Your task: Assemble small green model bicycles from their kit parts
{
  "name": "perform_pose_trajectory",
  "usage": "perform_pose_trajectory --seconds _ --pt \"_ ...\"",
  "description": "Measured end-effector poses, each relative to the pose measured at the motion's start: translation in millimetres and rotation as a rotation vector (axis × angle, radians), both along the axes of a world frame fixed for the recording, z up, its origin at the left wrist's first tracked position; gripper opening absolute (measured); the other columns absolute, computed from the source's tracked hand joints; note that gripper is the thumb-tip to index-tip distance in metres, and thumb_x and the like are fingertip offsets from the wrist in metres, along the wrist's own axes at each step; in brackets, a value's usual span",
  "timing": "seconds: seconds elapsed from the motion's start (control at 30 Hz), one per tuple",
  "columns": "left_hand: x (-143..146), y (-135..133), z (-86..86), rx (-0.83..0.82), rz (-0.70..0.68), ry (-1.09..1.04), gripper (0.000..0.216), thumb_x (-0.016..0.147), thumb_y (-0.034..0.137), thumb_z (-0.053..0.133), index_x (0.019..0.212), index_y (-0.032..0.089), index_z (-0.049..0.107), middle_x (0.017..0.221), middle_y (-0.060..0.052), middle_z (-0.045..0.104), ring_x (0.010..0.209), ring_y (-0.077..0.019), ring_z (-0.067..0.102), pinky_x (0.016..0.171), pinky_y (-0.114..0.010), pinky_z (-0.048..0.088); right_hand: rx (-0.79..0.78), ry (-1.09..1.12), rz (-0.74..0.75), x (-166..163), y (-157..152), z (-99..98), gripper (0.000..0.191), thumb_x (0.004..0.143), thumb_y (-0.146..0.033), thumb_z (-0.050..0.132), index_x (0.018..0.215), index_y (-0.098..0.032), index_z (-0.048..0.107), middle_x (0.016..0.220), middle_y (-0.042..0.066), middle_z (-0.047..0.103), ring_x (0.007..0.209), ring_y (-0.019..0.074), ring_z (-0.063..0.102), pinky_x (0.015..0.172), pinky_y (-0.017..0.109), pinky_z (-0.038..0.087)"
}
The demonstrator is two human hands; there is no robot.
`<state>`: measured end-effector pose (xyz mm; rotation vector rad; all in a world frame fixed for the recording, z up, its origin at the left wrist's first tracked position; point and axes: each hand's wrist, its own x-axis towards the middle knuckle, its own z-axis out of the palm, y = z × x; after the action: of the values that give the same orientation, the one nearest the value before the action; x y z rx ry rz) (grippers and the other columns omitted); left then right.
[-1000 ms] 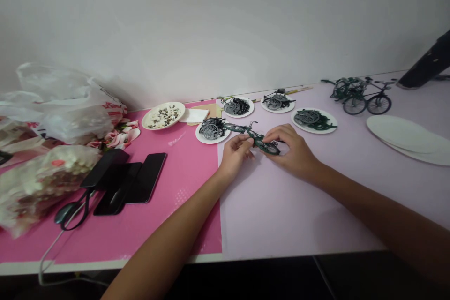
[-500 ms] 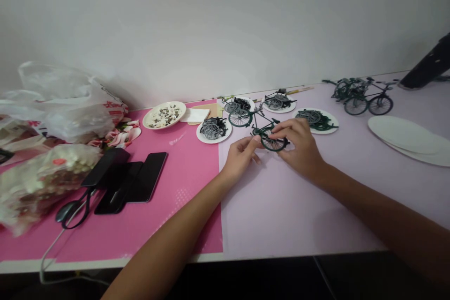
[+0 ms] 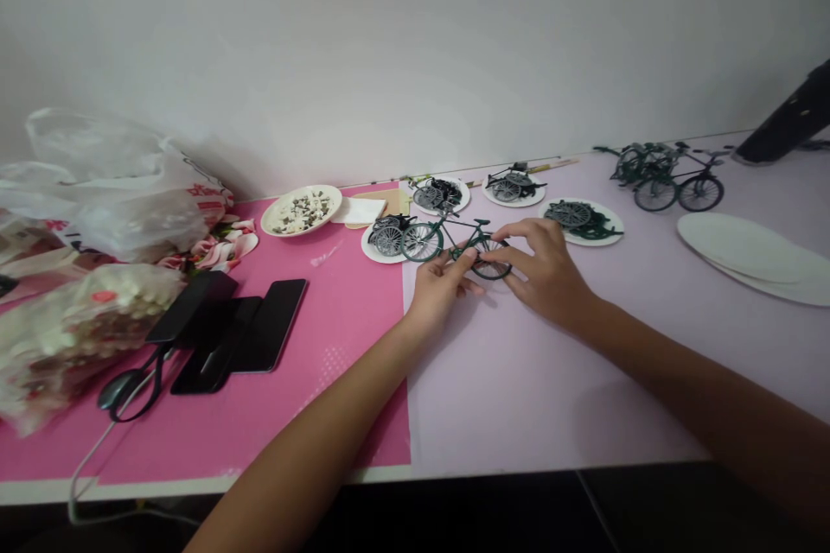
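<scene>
A small dark green model bicycle (image 3: 454,244) is held between my two hands, with its handlebar end to the left. My left hand (image 3: 437,287) pinches the lower frame near the pedals, thumb on the near side. The fingers of my right hand (image 3: 541,263) close on the rear wheel at the bicycle's right end, partly covering it. Just behind stand small white plates of bicycle parts: one plate (image 3: 379,257) with grey wheels lies behind the front wheel, and another plate (image 3: 600,236) with green parts is beyond my right hand.
Several finished-looking model bicycles (image 3: 678,181) stand at the back right, near a black cylinder (image 3: 788,121). Blank white plates (image 3: 745,251) lie at the right. On the left are a bowl (image 3: 302,229) of small bits, phones (image 3: 269,328), a cable (image 3: 81,471) and plastic bags (image 3: 117,190).
The model bicycle has turned and tilted so that its front wheel is lower and further left, and its saddle now shows upright. My hands stay on it, nearly in place.
</scene>
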<state>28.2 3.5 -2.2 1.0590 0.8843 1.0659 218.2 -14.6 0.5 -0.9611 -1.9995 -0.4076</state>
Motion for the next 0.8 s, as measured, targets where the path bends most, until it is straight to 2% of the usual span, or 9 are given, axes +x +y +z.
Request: perform_pose_trajectory --seconds 0.13,0.23,0.33,0.43,0.57,0.7,0.8 --pt "-3 3 1.3 0.037 0.049 0.024 0.052 0.086 0.045 0.081 0.125 0.011 0.07 0.068 -0.002 0.071 0.054 -0.0132 0.065 0.051 -0.022 0.037 -0.1 -0.012 0.047 -1 -2 0.8 0.021 0.09 -0.017 0.075 0.107 -0.03 0.074 0.121 0.009 0.068 0.114 0.0326 0.06 0.097 0.053 0.047" --pt "-4 3 2.0 0.073 0.071 0.039 0.054 0.09 0.045 0.078 0.13 0.01 0.067 0.065 0.0 0.068 0.052 -0.0118 0.063 0.052 -0.021 0.038 -0.14 0.139 0.082 -5 -4 0.9 0.013 0.089 -0.031 0.081 0.1 -0.029 0.075 0.113 0.008 0.068 0.108 0.0306 0.062 0.097 0.051 0.049" --pt "-4 4 0.1 0.101 0.069 0.045 0.054 0.093 0.044 0.075 0.134 0.011 0.064 0.066 0.0 0.065 0.053 -0.011 0.062 0.051 -0.02 0.038 -0.163 0.307 0.035 -6 -4 0.0 0.009 0.092 -0.032 0.077 0.099 -0.028 0.073 0.104 0.007 0.068 0.104 0.0287 0.064 0.097 0.05 0.051" --pt "-4 6 -3.8 0.145 0.018 0.064 0.053 0.095 0.041 0.073 0.138 0.012 0.062 0.064 0.002 0.062 0.052 -0.0112 0.061 0.049 -0.02 0.036 -0.223 0.389 -0.022 -3 -1 -2.6 0.017 0.093 -0.034 0.074 0.108 -0.028 0.071 0.109 0.008 0.07 0.109 0.0293 0.064 0.097 0.049 0.052" --pt "-3 6 -8.2 0.19 -0.048 0.101 0.054 0.097 0.041 0.069 0.141 0.013 0.06 0.059 0.003 0.058 0.051 -0.0124 0.061 0.049 -0.02 0.038 -0.408 0.497 -0.02 1 2 -9.3 0.034 0.093 -0.04 0.073 0.123 -0.028 0.064 0.117 0.007 0.071 0.112 0.0278 0.067 0.097 0.048 0.053" --pt "-2 5 -9.9 0.225 -0.086 0.112 0.056 0.097 0.043 0.069 0.141 0.011 0.059 0.064 0.002 0.061 0.048 -0.0115 0.06 0.051 -0.022 0.044 -0.483 0.611 0.0 -4 2 -14.7 0.033 0.092 -0.041 0.073 0.121 -0.027 0.066 0.114 0.006 0.072 0.107 0.0262 0.069 0.1 0.048 0.052" --pt "-1 2 -10.7 0.258 -0.117 0.118 0.055 0.096 0.042 0.069 0.141 0.011 0.059 0.071 0.0 0.066 0.047 -0.01 0.059 0.052 -0.022 0.047 -0.547 0.711 0.03 -7 1 -16.0 0.035 0.089 -0.042 0.076 0.12 -0.027 0.065 0.118 0.007 0.07 0.11 0.0264 0.068 0.101 0.048 0.052"
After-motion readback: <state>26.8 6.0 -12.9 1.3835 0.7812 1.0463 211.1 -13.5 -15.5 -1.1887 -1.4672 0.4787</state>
